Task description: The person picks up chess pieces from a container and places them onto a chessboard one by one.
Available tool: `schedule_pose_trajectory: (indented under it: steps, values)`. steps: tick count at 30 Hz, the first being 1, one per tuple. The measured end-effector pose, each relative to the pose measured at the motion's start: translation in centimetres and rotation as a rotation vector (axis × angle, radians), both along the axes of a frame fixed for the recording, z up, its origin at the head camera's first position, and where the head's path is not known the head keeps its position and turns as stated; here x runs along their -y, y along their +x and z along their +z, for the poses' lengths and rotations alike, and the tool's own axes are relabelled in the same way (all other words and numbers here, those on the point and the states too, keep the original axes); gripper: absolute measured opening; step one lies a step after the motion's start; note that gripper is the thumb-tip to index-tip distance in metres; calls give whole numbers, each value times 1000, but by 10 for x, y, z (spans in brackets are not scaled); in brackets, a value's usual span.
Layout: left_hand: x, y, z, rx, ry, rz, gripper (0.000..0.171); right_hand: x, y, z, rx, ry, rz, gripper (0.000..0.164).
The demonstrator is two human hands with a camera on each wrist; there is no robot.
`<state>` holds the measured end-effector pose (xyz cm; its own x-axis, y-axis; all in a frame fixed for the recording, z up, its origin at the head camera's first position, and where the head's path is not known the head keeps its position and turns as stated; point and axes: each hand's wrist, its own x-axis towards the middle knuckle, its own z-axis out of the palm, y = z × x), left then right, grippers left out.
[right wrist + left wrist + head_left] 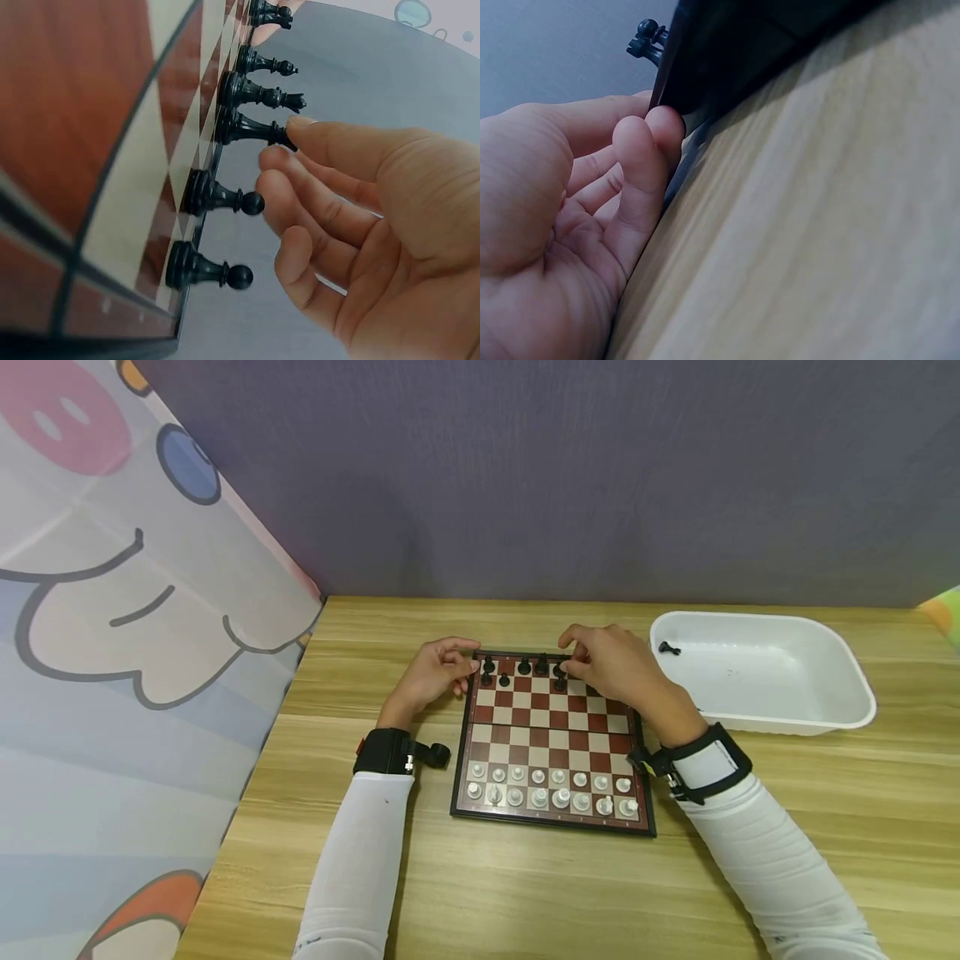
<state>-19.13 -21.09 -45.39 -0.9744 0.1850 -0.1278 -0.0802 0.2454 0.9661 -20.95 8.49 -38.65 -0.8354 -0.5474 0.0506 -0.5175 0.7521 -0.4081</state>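
From here, the right hand [618,667] pinches the top of a chess piece [251,130] that looks light, hard and slippery, while the left hand [431,677] holds the board [540,718].

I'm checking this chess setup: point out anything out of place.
A black chess piece lies on its side in the white tub, off the chessboard, while the white pieces stand in two rows.

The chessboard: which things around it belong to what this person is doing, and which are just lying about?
Seemingly part of the job:
chessboard, edge touched by the left hand
pinched black piece, in the right hand
other black pieces and white pieces on the board
white tub, with a loose black piece inside

Apparently just surroundings:
cartoon-printed backdrop
grey backdrop
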Motion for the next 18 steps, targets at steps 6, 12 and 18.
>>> schedule_pose_trajectory:
  steps: [6, 12, 18]
  values:
    - [-1, 0, 0, 6, 2, -3, 36, -12, -1, 8, -23, -11, -27, 36]
    - [-3, 0, 0, -1, 5, 5, 35, -30, -4, 22, -58, -32, -79, 29]
    - [-2, -1, 0, -5, 5, 2, 35, -55, -8, 36, -35, -56, -144, 32]
